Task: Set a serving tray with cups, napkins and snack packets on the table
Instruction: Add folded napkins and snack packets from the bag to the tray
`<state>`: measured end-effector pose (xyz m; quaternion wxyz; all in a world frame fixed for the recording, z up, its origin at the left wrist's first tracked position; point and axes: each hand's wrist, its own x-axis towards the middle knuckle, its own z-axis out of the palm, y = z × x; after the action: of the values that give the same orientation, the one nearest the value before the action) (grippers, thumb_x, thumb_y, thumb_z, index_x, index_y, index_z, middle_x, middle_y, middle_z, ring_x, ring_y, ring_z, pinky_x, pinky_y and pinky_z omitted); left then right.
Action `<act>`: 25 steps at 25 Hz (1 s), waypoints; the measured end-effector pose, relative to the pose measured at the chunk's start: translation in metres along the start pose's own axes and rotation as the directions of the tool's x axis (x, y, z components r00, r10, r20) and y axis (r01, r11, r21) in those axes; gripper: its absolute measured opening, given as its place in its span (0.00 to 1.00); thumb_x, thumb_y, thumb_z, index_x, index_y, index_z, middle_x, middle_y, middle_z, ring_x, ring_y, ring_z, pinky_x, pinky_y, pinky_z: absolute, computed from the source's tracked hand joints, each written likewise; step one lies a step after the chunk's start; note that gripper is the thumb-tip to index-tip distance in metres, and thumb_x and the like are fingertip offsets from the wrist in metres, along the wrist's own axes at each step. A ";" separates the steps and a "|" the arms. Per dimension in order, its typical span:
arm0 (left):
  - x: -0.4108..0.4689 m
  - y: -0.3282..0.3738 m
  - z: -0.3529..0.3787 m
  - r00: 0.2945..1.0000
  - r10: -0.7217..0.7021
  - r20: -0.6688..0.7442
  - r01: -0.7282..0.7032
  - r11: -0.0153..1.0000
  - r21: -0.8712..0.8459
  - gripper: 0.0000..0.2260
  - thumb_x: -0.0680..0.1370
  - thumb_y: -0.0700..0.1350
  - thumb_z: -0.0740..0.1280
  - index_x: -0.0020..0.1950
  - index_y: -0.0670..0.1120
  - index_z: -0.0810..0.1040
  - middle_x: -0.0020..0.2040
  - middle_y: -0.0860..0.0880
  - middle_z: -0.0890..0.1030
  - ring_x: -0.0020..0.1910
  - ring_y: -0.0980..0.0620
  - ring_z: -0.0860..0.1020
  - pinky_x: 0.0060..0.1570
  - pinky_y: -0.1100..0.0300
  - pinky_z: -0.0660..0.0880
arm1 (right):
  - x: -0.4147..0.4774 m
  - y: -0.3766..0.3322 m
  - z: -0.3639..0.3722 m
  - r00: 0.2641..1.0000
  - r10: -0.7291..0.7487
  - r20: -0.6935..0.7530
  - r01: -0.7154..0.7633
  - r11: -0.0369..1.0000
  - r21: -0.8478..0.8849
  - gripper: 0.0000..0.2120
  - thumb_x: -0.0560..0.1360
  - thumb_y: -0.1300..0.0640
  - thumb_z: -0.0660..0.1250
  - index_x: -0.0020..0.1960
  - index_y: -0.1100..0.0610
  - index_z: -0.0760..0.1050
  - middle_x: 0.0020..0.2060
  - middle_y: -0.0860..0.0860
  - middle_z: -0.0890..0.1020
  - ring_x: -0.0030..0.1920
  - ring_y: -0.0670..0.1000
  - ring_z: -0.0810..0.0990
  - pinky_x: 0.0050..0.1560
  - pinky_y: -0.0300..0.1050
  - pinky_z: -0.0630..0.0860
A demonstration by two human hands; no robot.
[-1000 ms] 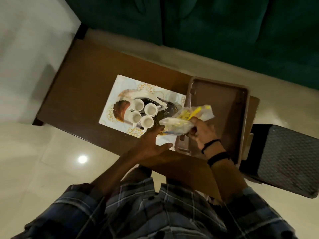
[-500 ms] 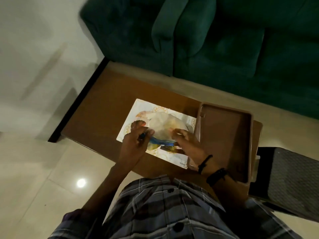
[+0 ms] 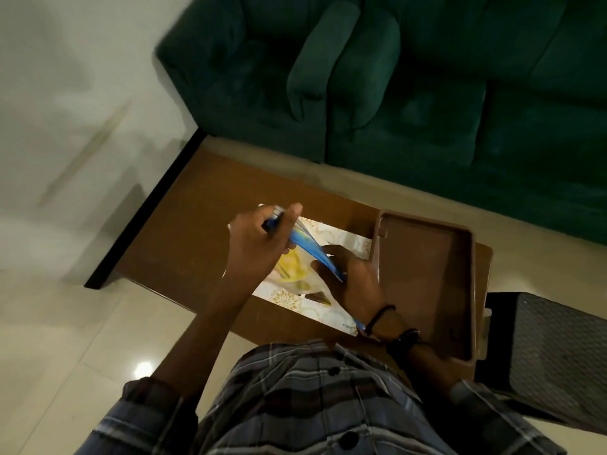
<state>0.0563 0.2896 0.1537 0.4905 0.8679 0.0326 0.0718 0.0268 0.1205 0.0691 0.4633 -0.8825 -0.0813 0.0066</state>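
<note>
Raised the left hand (image 3: 262,239) up and off the mat (image 3: 345,236) since half a second ago, drawing the packet (image 3: 294,266) by its blue edge from flat to slanted. Grips that edge at its upper end with curled left fingers and thumb. Holds the lower end in the right hand (image 3: 353,282), fingers wrapped over the edge, two dark bands (image 3: 381,318) on the wrist. Carries the packet, clear with yellow contents, above the printed mat lying on the brown surface (image 3: 184,231). Just right of the mat, close against it: brown tray (image 3: 427,284), long side toward the mat. Beyond the surface, green sofa (image 3: 427,93); at far right, dark mesh-topped box (image 3: 555,353) beside the tray; underneath, pale tiled floor (image 3: 59,339) with one bright reflection; nearest the camera, plaid shirt (image 3: 312,408).
</note>
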 end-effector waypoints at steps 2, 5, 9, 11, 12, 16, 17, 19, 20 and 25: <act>0.001 -0.006 -0.004 0.986 -0.158 -0.060 0.146 0.974 -0.173 0.12 0.77 0.54 0.65 0.42 0.47 0.79 0.33 0.53 0.83 0.30 0.54 0.83 0.29 0.64 0.80 | 0.003 -0.002 -0.009 1.000 -0.009 -0.013 0.010 0.999 0.050 0.13 0.75 0.45 0.66 0.49 0.54 0.78 0.37 0.49 0.82 0.35 0.45 0.76 0.42 0.45 0.76; 0.000 -0.010 0.000 0.948 -0.318 -0.014 0.294 0.891 -0.344 0.10 0.77 0.55 0.66 0.47 0.49 0.78 0.37 0.52 0.85 0.36 0.51 0.85 0.30 0.62 0.80 | 0.003 -0.009 -0.007 0.999 0.017 0.033 -0.021 0.993 0.117 0.14 0.76 0.46 0.64 0.42 0.57 0.78 0.34 0.53 0.81 0.34 0.53 0.78 0.39 0.52 0.77; -0.012 -0.011 0.017 0.805 -0.517 0.289 0.590 0.745 -0.310 0.22 0.72 0.57 0.71 0.58 0.43 0.75 0.48 0.43 0.84 0.41 0.46 0.85 0.33 0.53 0.81 | 0.003 -0.016 -0.002 0.999 0.010 0.044 -0.019 0.980 0.196 0.15 0.79 0.53 0.62 0.43 0.63 0.78 0.35 0.58 0.82 0.35 0.56 0.80 0.40 0.58 0.77; -0.021 -0.012 0.027 0.800 -0.514 0.310 0.587 0.777 -0.226 0.19 0.73 0.55 0.71 0.54 0.41 0.78 0.49 0.40 0.83 0.41 0.44 0.85 0.36 0.49 0.82 | 0.004 -0.018 -0.003 0.996 -0.009 0.083 -0.009 0.977 0.212 0.13 0.80 0.56 0.61 0.43 0.63 0.78 0.36 0.56 0.82 0.36 0.54 0.81 0.41 0.56 0.79; -0.023 -0.012 0.031 0.816 -0.499 0.292 0.564 0.797 -0.217 0.16 0.75 0.53 0.70 0.52 0.41 0.79 0.49 0.38 0.83 0.40 0.43 0.84 0.37 0.47 0.83 | 0.004 -0.018 -0.005 0.993 0.000 0.118 -0.024 0.978 0.208 0.14 0.81 0.57 0.60 0.43 0.63 0.79 0.36 0.55 0.82 0.37 0.52 0.82 0.41 0.53 0.79; -0.025 -0.015 0.039 0.852 -0.491 0.185 0.522 0.828 -0.204 0.10 0.78 0.44 0.66 0.51 0.37 0.80 0.48 0.38 0.83 0.41 0.41 0.84 0.40 0.40 0.82 | 0.004 -0.013 -0.015 0.979 0.029 0.199 -0.088 0.952 0.293 0.14 0.80 0.61 0.59 0.42 0.62 0.80 0.31 0.48 0.80 0.32 0.45 0.78 0.35 0.40 0.75; -0.025 -0.018 0.039 0.865 -0.475 0.159 0.499 0.847 -0.183 0.09 0.78 0.43 0.66 0.50 0.37 0.80 0.48 0.38 0.83 0.42 0.41 0.84 0.41 0.40 0.82 | 0.005 -0.012 -0.017 0.979 0.026 0.200 -0.092 0.940 0.329 0.11 0.79 0.62 0.62 0.44 0.63 0.81 0.33 0.50 0.82 0.33 0.45 0.80 0.36 0.39 0.78; -0.025 -0.020 0.040 0.890 -0.436 0.130 0.452 0.881 -0.138 0.09 0.79 0.42 0.65 0.50 0.36 0.81 0.48 0.39 0.84 0.45 0.40 0.84 0.45 0.42 0.81 | 0.006 -0.012 -0.021 0.979 0.016 0.203 -0.090 0.929 0.359 0.06 0.77 0.63 0.66 0.47 0.62 0.82 0.36 0.52 0.83 0.33 0.44 0.81 0.39 0.36 0.79; -0.026 -0.020 0.041 0.894 -0.433 0.113 0.446 0.881 -0.155 0.09 0.79 0.41 0.65 0.50 0.36 0.80 0.47 0.39 0.84 0.44 0.40 0.84 0.44 0.44 0.82 | 0.005 -0.012 -0.022 0.980 0.034 0.195 -0.106 0.924 0.368 0.05 0.76 0.63 0.66 0.46 0.62 0.82 0.36 0.52 0.84 0.32 0.44 0.82 0.38 0.35 0.79; -0.019 -0.020 0.030 0.937 -0.322 -0.138 0.305 0.944 -0.129 0.10 0.81 0.42 0.61 0.45 0.38 0.77 0.33 0.41 0.80 0.28 0.48 0.79 0.34 0.53 0.78 | 0.006 0.008 -0.048 0.882 0.392 -0.261 -0.349 0.916 0.198 0.05 0.75 0.62 0.68 0.51 0.58 0.78 0.42 0.48 0.82 0.41 0.47 0.81 0.45 0.48 0.81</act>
<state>0.0425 0.2716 0.1197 0.5366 0.8160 0.2055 0.0626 0.0382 0.0778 0.0901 0.5234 -0.8364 0.1599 -0.0306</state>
